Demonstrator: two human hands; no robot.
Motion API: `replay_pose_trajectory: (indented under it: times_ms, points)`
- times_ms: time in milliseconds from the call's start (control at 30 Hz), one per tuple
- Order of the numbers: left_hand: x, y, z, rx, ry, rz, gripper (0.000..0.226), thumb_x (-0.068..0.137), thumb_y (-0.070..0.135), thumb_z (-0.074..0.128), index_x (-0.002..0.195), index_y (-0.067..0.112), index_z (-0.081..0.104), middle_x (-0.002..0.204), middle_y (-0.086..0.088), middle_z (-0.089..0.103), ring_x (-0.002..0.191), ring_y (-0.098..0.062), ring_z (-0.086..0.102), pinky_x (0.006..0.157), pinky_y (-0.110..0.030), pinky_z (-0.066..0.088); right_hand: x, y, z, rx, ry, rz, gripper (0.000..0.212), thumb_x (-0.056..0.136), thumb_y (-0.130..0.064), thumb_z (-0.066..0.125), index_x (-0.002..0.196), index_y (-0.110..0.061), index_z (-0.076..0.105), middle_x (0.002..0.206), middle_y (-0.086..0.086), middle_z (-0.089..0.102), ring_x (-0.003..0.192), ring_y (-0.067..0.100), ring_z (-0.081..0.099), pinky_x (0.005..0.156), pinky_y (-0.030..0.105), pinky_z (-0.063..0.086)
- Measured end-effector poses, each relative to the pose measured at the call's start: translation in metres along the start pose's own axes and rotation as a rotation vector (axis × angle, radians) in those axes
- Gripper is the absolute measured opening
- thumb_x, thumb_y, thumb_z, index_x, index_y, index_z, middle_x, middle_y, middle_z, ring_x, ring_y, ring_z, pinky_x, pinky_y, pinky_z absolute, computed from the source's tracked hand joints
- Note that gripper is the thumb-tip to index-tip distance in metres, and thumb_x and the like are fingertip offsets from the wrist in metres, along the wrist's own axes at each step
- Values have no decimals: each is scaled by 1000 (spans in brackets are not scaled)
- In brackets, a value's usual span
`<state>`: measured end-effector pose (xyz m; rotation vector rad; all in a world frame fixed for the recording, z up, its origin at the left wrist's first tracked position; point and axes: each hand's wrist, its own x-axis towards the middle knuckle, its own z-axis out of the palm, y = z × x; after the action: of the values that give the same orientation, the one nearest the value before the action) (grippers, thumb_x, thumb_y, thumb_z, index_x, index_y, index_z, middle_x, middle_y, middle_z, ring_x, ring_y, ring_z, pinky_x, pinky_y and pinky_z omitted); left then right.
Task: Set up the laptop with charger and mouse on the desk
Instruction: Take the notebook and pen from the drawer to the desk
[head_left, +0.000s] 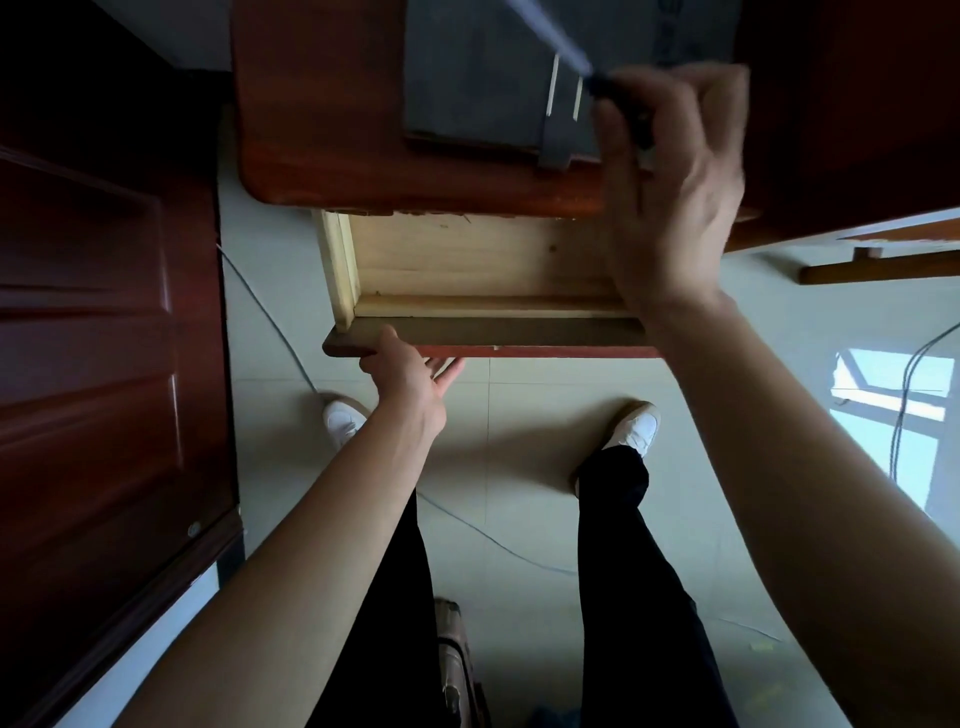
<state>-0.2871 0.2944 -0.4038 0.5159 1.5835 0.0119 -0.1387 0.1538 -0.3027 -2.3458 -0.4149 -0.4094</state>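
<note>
Head view looks straight down, so closest is a brown case (449, 654) on the floor between the person's legs (628, 571). Past it, 2 white shoes (636, 428) are planted apart on pale tile (519, 467), with open floor between them. A thin floor cable (270, 306) snakes in from the left, passing the left shoe. A dark wooden door (104, 312) walls off the whole left side, so it's tight there; the right side is mostly open tile.

Next up, the left hand (410, 374) grips the drawer front (519, 338) near its left end, thumb over the top edge and fingers tucked underneath. The drawer (467, 260) sticks out from under the desk (322, 130), pale wood bottom showing.

Farther on, a flat grey bag (467, 78) lies on the desktop close to the front edge. The right hand (670, 176) hovers over that edge just right of the bag, fingers curled, pinching a small dark item (623, 111) with a blurry pale cord (550, 36) running off toward the top. Can't tell if that's the charger.
</note>
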Motion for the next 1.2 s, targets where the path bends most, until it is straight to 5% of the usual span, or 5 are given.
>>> replay_pose_trajectory:
  times_ms: [300, 567, 700, 800, 1200]
  points:
    - [-15, -4, 0, -165, -216, -266, 62, 102, 52, 35, 154, 22, 21, 154, -23, 36, 125, -52, 50, 97, -65, 45, 9, 26, 7, -349, -261, 124, 52, 105, -35, 39, 150, -10, 46, 141, 19, 50, 127, 35, 49, 102, 35, 35]
    - [-28, 0, 9, -151, -156, -187, 42, 105, 45, 38, 110, 6, 53, 120, -27, 60, 101, -48, 64, 68, -58, 58, -101, 29, -11, -227, -125, 578, 80, 92, -33, 66, 158, -8, 28, 164, 27, 11, 149, 37, 20, 116, 39, 16]
    - [-34, 1, 12, -93, -180, -157, 48, 106, 46, 33, 115, 3, 52, 127, -31, 57, 99, -48, 64, 74, -57, 55, -135, 22, -5, -74, -89, 1322, 97, 88, -39, 71, 161, -14, 11, 167, 17, 5, 153, 35, 13, 123, 51, 17]
    - [-40, 9, 14, -88, -184, -169, 51, 105, 45, 32, 127, 2, 49, 129, -33, 54, 104, -48, 62, 83, -59, 53, -121, 11, 3, 613, 11, 1872, 43, 99, -34, 59, 134, -11, 48, 148, 14, 46, 129, 33, 53, 106, 46, 48]
    - [-71, 43, 32, -139, -410, -81, 46, 99, 28, 37, 131, -1, 51, 131, -27, 58, 119, -49, 58, 104, -60, 46, -78, 2, -9, 1180, 153, 1639, 21, 91, 4, 39, 80, -4, 55, 98, 16, 57, 102, 35, 70, 86, 42, 61]
